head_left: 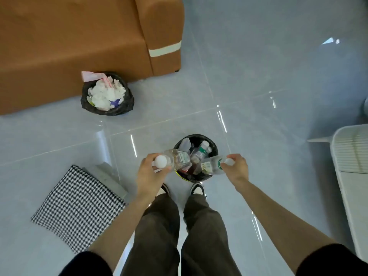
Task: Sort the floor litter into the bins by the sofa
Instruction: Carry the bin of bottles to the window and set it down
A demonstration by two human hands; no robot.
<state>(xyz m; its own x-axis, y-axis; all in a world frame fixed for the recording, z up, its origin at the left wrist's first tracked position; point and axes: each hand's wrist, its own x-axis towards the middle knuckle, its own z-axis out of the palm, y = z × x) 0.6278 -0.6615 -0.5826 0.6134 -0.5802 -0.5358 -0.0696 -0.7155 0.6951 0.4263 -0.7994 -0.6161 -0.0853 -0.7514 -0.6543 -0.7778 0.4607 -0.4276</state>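
Two clear bottles are held over the near bin [215,148], which stands on the floor [258,86] just in front of the feet. The left bottle [178,157] is gripped near its white cap by the curled fingers [165,170] of the left hand [152,172]. The right bottle [211,166] is gripped the same way by the right hand [237,166], its fingers wrapped round the neck. Both bottles are tilted with their bases pointing towards the bin's mouth, and neither is yet released. The near bin is already loaded with bottles and other plastic pieces. The far bin [127,105], set against the sofa [79,36], is heaped with crumpled white paper and tissue, so the sorting is judged to be well advanced. No loose litter is seen on the visible floor. A houndstooth cloth [77,208] lies to the left, and whether it counts as litter cannot be told. What is left, as far as is shown, is the dropping of these two bottles, though litter outside the view cannot be ruled out
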